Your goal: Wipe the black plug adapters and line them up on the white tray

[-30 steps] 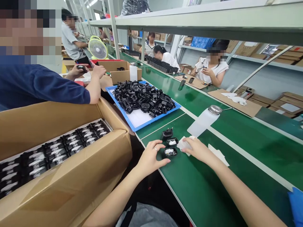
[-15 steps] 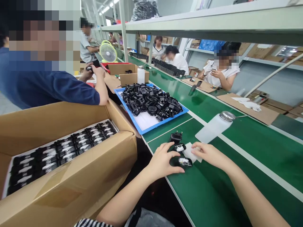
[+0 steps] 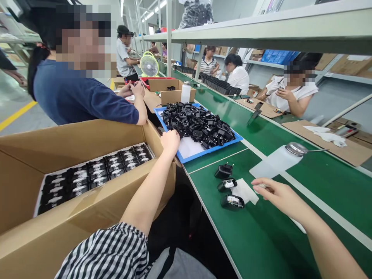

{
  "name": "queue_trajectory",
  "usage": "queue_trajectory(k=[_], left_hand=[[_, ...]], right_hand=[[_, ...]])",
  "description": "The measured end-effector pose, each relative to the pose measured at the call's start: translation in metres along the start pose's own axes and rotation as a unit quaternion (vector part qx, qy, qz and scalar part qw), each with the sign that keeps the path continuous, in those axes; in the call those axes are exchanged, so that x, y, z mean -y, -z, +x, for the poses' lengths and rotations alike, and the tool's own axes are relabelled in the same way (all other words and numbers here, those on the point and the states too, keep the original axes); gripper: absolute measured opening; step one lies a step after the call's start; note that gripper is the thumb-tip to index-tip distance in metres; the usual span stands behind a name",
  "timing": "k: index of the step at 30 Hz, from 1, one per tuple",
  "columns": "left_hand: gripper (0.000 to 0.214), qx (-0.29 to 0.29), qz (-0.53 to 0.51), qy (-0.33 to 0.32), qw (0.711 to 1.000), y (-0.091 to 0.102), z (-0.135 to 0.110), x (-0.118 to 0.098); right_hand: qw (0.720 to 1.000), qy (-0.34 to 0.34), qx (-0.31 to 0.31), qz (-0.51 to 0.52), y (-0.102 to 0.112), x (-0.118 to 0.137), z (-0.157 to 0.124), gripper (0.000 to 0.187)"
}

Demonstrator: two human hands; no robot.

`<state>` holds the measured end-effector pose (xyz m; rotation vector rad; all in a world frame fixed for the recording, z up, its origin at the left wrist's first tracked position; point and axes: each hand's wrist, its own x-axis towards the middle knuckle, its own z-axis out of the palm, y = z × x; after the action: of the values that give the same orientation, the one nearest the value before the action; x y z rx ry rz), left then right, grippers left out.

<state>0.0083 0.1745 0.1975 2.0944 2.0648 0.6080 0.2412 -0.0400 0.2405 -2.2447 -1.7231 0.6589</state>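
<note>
Black housings (image 3: 231, 201), long axes crosswise to the worktop's (image 3: 255, 240) near edge, openings inward
Left hand (image 3: 171, 141) at the tray's (image 3: 192, 157) rim, right hand (image 3: 276, 192) curled; can't tell either's grip

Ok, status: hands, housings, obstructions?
Left hand at tray edge, grip hidden. Right hand beside white sheet, hold unclear. Three black housings on bench, two open. Bottle just beyond right hand.

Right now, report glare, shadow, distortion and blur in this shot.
Head view: ceiling lights glow bright at the top; head view: the glossy green bench carries pale reflections farther down, with soft shading near the right hand; head view: the shelf slants, perhaps lens tilt; head view: the left hand looks slightly soft.
</note>
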Motion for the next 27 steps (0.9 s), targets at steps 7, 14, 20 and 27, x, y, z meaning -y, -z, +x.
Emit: queue_trajectory(k=[7,14,20,27], left_hand=[[0.037,0.023,-0.030,-0.072,0.997,-0.008,0.003,-0.010],[0.028,0.046,-0.138,-0.050,0.988,-0.007,-0.001,-0.014],[0.031,0.180,-0.381,-0.050,0.905,0.015,-0.026,-0.018],[0.027,0.466,-0.618,-0.024,0.633,0.034,-0.076,-0.045]], right_hand=[[0.999,0.036,-0.010,0.005,-0.002,0.008,-0.004,0.034],[0.999,0.030,0.003,0.025,-0.006,0.010,-0.005,0.035],[0.996,0.039,-0.034,0.075,-0.003,0.016,-0.004,0.033],[0.969,0.117,-0.119,0.182,-0.005,0.054,0.013,0.039]])
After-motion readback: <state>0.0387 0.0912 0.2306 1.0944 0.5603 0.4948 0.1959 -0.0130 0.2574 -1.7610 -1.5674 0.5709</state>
